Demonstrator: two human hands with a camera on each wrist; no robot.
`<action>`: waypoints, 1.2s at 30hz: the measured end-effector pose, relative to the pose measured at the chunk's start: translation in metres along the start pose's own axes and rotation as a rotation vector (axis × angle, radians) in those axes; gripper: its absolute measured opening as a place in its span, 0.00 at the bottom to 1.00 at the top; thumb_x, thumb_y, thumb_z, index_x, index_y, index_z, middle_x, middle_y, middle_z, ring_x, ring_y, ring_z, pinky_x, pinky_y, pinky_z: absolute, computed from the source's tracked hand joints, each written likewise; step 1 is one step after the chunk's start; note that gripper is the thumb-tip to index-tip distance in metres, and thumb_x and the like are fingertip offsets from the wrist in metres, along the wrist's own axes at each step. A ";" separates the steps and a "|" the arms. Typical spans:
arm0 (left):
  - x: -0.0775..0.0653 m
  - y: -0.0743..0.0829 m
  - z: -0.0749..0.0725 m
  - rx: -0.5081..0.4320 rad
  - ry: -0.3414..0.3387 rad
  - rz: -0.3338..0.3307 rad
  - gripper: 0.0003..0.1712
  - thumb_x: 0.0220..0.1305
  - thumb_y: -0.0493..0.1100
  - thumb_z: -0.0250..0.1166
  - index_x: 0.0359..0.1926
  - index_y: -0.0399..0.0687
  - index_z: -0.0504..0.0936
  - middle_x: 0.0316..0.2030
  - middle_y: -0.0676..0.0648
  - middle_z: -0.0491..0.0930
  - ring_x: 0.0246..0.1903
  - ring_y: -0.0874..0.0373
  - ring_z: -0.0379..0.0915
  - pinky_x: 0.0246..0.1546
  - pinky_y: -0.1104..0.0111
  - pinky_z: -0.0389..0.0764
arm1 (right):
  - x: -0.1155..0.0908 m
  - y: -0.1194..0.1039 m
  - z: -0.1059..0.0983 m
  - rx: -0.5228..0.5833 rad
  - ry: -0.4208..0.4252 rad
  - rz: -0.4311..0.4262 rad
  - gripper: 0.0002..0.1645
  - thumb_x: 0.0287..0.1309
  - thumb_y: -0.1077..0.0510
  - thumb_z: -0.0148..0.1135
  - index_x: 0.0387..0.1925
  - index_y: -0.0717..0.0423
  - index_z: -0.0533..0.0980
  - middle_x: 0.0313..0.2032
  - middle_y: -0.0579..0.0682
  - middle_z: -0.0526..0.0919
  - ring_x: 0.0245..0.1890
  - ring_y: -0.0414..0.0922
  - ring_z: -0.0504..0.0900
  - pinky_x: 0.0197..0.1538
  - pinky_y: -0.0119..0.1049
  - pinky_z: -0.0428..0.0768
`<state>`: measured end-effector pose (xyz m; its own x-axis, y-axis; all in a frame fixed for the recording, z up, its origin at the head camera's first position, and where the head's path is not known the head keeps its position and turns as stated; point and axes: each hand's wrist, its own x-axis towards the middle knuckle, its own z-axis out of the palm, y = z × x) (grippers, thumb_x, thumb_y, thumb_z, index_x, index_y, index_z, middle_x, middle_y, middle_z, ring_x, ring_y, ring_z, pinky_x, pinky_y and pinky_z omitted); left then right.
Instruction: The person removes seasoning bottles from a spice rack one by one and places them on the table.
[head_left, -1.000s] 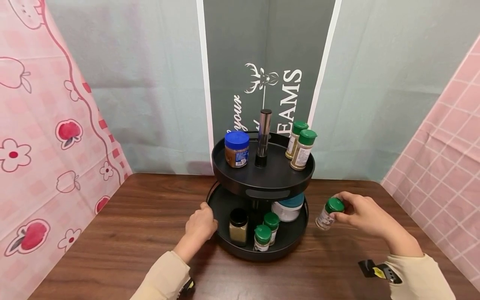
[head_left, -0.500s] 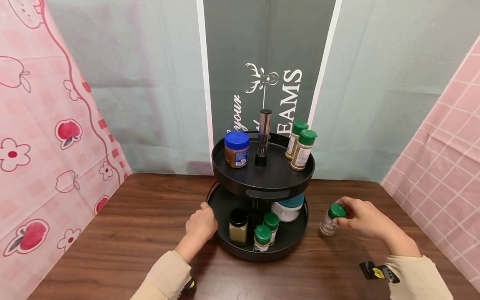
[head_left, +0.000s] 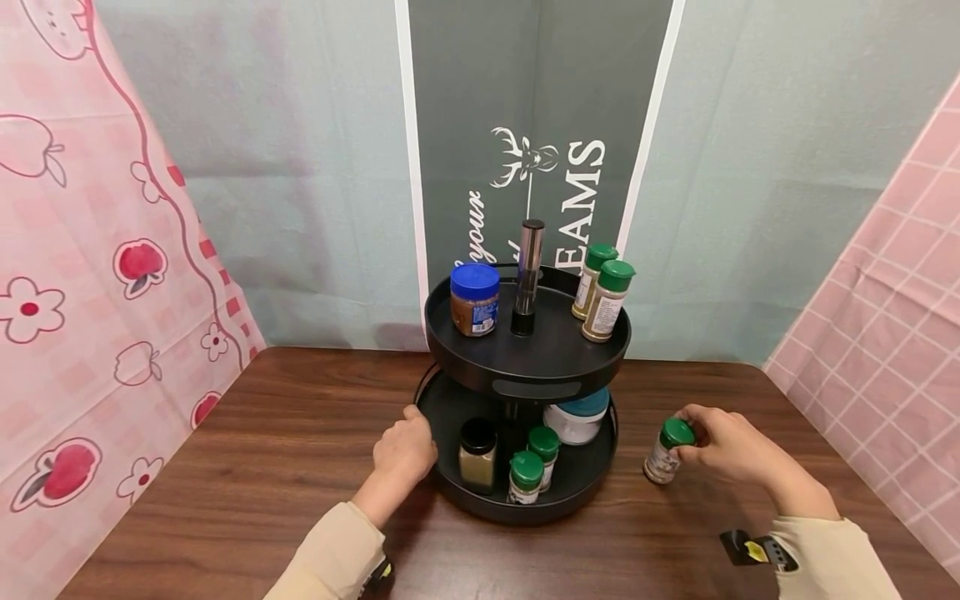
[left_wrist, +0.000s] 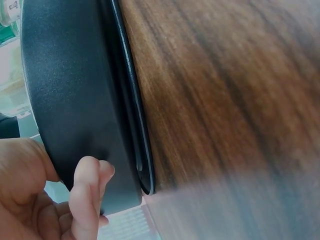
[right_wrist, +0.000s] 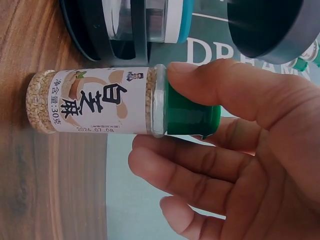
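My right hand (head_left: 738, 447) pinches the green cap of a sesame seed jar (head_left: 662, 460) to the right of a black two-tier rack (head_left: 517, 515). The jar stands nearly upright, its base at or just over the table; I cannot tell whether it touches. In the right wrist view the sesame seed jar (right_wrist: 95, 102) shows a white label and pale seeds, with thumb and fingers around the cap. My left hand (head_left: 405, 450) grips the left rim of the rack's lower tier. In the left wrist view, the thumb and fingers of the left hand (left_wrist: 65, 200) straddle the tier's wall (left_wrist: 75, 90).
The lower tier bears a black-capped jar (head_left: 477, 465), two green-capped jars (head_left: 526, 479) and a white tub (head_left: 573, 425) with a teal lid. Up top stand a blue-lidded jar (head_left: 475, 312), two green-capped bottles (head_left: 604, 312) and the central post (head_left: 528, 267). Pink cloths hang at both sides.
My right hand has carried the sesame seed jar slightly right and down towards the table, and the jar has become more upright. The left hand and the rack have stayed in place.
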<state>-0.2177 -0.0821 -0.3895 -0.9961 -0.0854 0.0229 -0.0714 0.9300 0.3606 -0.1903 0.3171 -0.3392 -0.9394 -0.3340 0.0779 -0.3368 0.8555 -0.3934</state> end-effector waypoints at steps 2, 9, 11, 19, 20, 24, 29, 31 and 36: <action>0.000 0.000 0.000 -0.001 0.003 0.001 0.21 0.51 0.42 0.63 0.41 0.32 0.66 0.27 0.33 0.78 0.25 0.41 0.74 0.24 0.51 0.76 | 0.000 0.001 0.001 0.005 -0.004 -0.007 0.19 0.44 0.57 0.68 0.38 0.62 0.73 0.23 0.44 0.77 0.22 0.37 0.72 0.25 0.38 0.74; 0.001 0.001 -0.002 -0.030 -0.011 -0.022 0.21 0.48 0.40 0.63 0.40 0.34 0.64 0.27 0.33 0.78 0.26 0.41 0.74 0.24 0.51 0.76 | -0.002 0.002 0.005 0.005 0.001 -0.012 0.20 0.44 0.57 0.68 0.39 0.61 0.73 0.23 0.44 0.76 0.21 0.36 0.71 0.24 0.37 0.73; 0.002 0.001 -0.002 -0.035 -0.024 -0.032 0.23 0.47 0.40 0.63 0.40 0.34 0.64 0.27 0.33 0.78 0.27 0.41 0.74 0.24 0.51 0.75 | -0.002 0.002 0.006 0.005 0.009 -0.010 0.20 0.45 0.56 0.68 0.39 0.61 0.73 0.23 0.44 0.76 0.21 0.36 0.70 0.24 0.37 0.73; 0.002 0.004 -0.003 -0.022 -0.049 -0.046 0.28 0.47 0.41 0.65 0.45 0.33 0.62 0.27 0.35 0.77 0.27 0.41 0.73 0.26 0.52 0.75 | -0.003 0.003 0.007 0.003 0.023 -0.008 0.20 0.46 0.55 0.67 0.39 0.60 0.73 0.22 0.43 0.75 0.20 0.36 0.70 0.24 0.37 0.72; 0.002 0.004 -0.003 -0.019 -0.048 -0.046 0.28 0.47 0.41 0.65 0.45 0.33 0.62 0.28 0.34 0.77 0.27 0.41 0.73 0.26 0.51 0.75 | -0.003 0.003 0.007 0.003 0.025 -0.011 0.19 0.46 0.55 0.67 0.39 0.60 0.73 0.22 0.43 0.75 0.20 0.36 0.70 0.24 0.37 0.72; 0.002 0.005 -0.003 -0.013 -0.050 -0.048 0.29 0.47 0.41 0.66 0.46 0.32 0.62 0.28 0.34 0.78 0.27 0.41 0.74 0.27 0.51 0.76 | -0.003 0.003 0.007 0.003 0.026 -0.020 0.20 0.46 0.55 0.67 0.39 0.60 0.73 0.22 0.43 0.75 0.20 0.35 0.70 0.24 0.37 0.72; 0.003 0.005 -0.003 -0.012 -0.054 -0.051 0.30 0.47 0.42 0.66 0.46 0.32 0.62 0.28 0.34 0.78 0.28 0.41 0.74 0.27 0.51 0.76 | -0.003 0.002 0.006 -0.023 0.043 -0.033 0.25 0.44 0.56 0.68 0.44 0.63 0.72 0.23 0.44 0.76 0.22 0.36 0.71 0.25 0.38 0.74; 0.003 0.005 -0.003 -0.012 -0.054 -0.052 0.30 0.47 0.42 0.66 0.46 0.32 0.62 0.28 0.34 0.78 0.28 0.41 0.74 0.28 0.51 0.76 | -0.004 0.001 0.005 -0.051 0.057 -0.046 0.29 0.43 0.57 0.68 0.47 0.65 0.70 0.24 0.45 0.77 0.24 0.38 0.73 0.27 0.41 0.75; 0.003 0.005 -0.003 -0.011 -0.055 -0.052 0.28 0.47 0.41 0.65 0.44 0.33 0.62 0.27 0.35 0.77 0.28 0.42 0.73 0.27 0.52 0.75 | -0.005 -0.004 0.003 -0.137 0.102 -0.080 0.31 0.39 0.58 0.70 0.48 0.62 0.71 0.32 0.53 0.78 0.32 0.49 0.76 0.32 0.50 0.76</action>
<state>-0.2213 -0.0785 -0.3852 -0.9924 -0.1132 -0.0474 -0.1227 0.9207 0.3706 -0.1841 0.3144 -0.3404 -0.9084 -0.3674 0.1994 -0.4101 0.8758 -0.2546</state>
